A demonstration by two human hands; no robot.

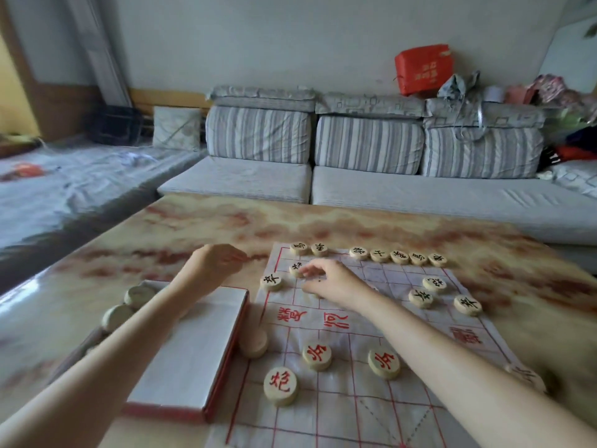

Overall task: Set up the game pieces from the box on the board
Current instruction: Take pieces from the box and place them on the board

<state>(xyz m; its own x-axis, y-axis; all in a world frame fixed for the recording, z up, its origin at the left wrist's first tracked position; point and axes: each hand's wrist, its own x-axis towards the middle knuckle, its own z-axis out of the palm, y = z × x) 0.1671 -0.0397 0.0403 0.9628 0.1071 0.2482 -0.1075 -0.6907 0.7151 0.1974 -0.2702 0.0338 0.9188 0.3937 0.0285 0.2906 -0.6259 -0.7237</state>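
A white cloth board (355, 399) with red grid lines lies on the table. Round wooden pieces stand on it: a black-lettered row along the far edge (399, 257), several more black ones below it, and red-lettered ones (317, 356) near me. My right hand (329, 279) reaches over the far left of the board and its fingertips pinch a black-lettered piece (295, 270). My left hand (216, 263) hovers above the table left of the board, fingers loosely curled and holding nothing. The box lid (190, 357), white with red sides, lies left of the board.
Loose pieces (116, 316) sit in the box tray partly hidden under my left forearm. One blank-faced piece (253, 344) rests beside the lid at the board's edge. The marble-patterned table (323, 221) stretches beyond the board. A striped sofa stands behind it.
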